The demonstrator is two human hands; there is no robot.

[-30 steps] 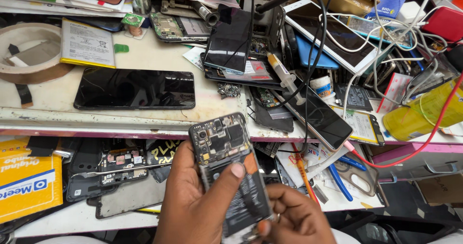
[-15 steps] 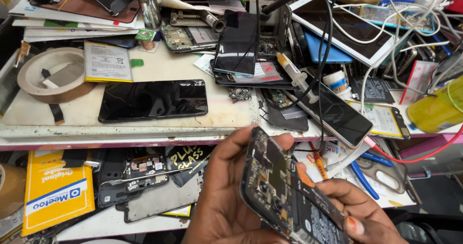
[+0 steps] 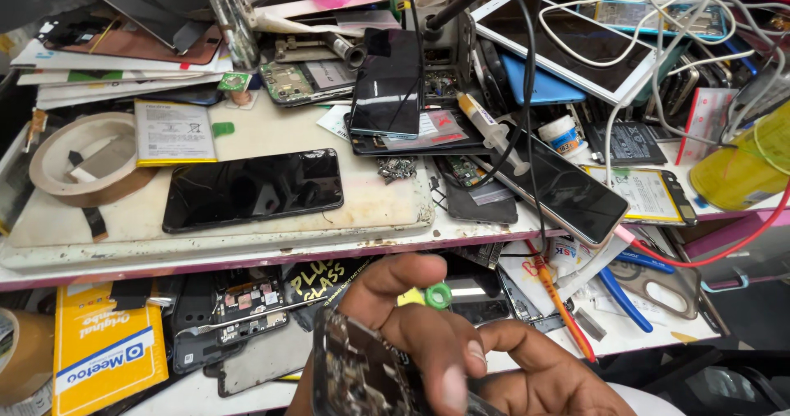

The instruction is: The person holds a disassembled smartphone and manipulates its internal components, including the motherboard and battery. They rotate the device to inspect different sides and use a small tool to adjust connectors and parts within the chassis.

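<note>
both hands grip one opened phone (image 3: 354, 375), dark circuit boards bared: left hand (image 3: 411, 334), right hand (image 3: 543, 379).

An opened phone (image 3: 354, 375) is sitting between both hands at six o'clock. A dark phone screen (image 3: 251, 190) is lying on the bench mat (image 3: 370, 210) at eleven o'clock; a tape roll (image 3: 78, 157) is resting at nine.

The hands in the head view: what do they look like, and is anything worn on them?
Both hands are bare: no gloves, rings or watch show. The left hand has short, plain nails, with one thumbnail seen close and blurred. The right hand shows only fingers and part of the back, and its nails are not clear. No sleeve or wrist is in view; the frame cuts them off.
</note>
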